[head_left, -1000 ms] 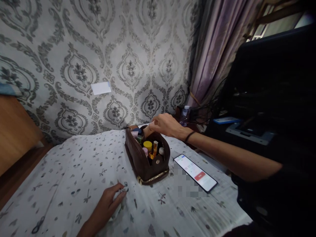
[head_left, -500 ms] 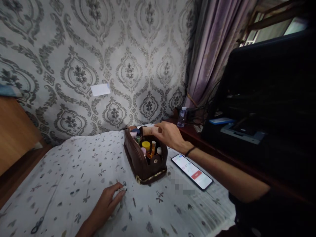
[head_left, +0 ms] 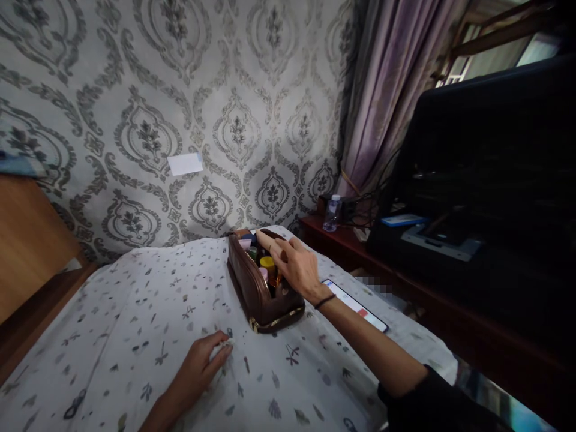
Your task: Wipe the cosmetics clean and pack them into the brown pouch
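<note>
A brown zip-up toiletry bag (head_left: pixel 245 279) stands open on a white patterned sheet (head_left: pixel 166 300). Inside are a yellow-capped jar (head_left: pixel 267 263), a pink cap (head_left: pixel 263 273), a green item (head_left: pixel 253 253) and a pale pink tube (head_left: pixel 245 244). My right hand (head_left: pixel 294 264) reaches over the bag's right wall, fingers stretched toward its far end. It covers part of the contents, and no held item shows. In front of the bag, my left hand (head_left: pixel 204 363) pinches what looks like a fold of the sheet between thumb and fingers.
A lit phone (head_left: pixel 360 306) lies right of the bag, partly under my right forearm. Beyond it, a dark red table (head_left: pixel 317 228) carries a clear bottle (head_left: pixel 332 213) and cables. A large black screen (head_left: pixel 477 144) rises at right. A wooden panel (head_left: pixel 31 240) stands at left.
My right hand has come nearer and lower over the bag, now covering more of its contents. My right forearm has swung over the phone. My left hand keeps its pinch.
</note>
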A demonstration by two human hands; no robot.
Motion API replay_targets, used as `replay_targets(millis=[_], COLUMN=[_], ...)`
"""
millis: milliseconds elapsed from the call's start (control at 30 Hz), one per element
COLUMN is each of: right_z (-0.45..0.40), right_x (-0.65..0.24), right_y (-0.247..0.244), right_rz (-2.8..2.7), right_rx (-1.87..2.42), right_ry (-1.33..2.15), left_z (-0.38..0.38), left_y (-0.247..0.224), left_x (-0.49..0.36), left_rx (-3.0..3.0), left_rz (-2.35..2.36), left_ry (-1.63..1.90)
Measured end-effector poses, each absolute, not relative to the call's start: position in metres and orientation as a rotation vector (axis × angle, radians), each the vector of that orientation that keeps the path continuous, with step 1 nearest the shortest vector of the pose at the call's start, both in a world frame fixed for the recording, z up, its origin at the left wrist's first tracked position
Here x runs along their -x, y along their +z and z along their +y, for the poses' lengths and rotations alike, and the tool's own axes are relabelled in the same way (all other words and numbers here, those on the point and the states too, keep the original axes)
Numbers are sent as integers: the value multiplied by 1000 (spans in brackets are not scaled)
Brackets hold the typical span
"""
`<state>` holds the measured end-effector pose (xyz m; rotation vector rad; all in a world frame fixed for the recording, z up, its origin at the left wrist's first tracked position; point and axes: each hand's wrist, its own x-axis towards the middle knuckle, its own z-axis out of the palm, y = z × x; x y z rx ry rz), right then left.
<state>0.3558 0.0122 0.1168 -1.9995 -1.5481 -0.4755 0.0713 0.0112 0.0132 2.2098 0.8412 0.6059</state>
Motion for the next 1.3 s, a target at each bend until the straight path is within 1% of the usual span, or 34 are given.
replay_targets(millis=[400, 567, 733, 900, 1000, 1133, 1200, 1300], right_z=[5, 0, -5, -7, -7, -6, 1, 19], right_x=[-350, -348, -345, -350, -357, -376, -390, -408], right_y=[111, 122, 135, 136, 135, 130, 122, 103], right_rz=[-1817, -2001, -2127, -2155, -2025, -1632, -1412, -1121], right_rx=[1847, 1855, 1885, 1797, 1652, 1470, 1432, 1408], right_ry=[-453, -444, -420, -355, -237, -166, -117, 66], left_z=[11, 8, 8, 11, 11, 9, 8, 9], left_y=[12, 18, 18, 13, 13, 16, 19, 25], left_x=[-71, -72, -72, -71, -70, -72, -74, -79], left_rx=[-2229, -2210, -2218, -2244, -2241, -2209, -2155, -2010], left_rz=[842, 859, 839, 840, 846, 852, 878, 951], left_ry=[629, 532, 544, 583, 580, 587, 637, 749])
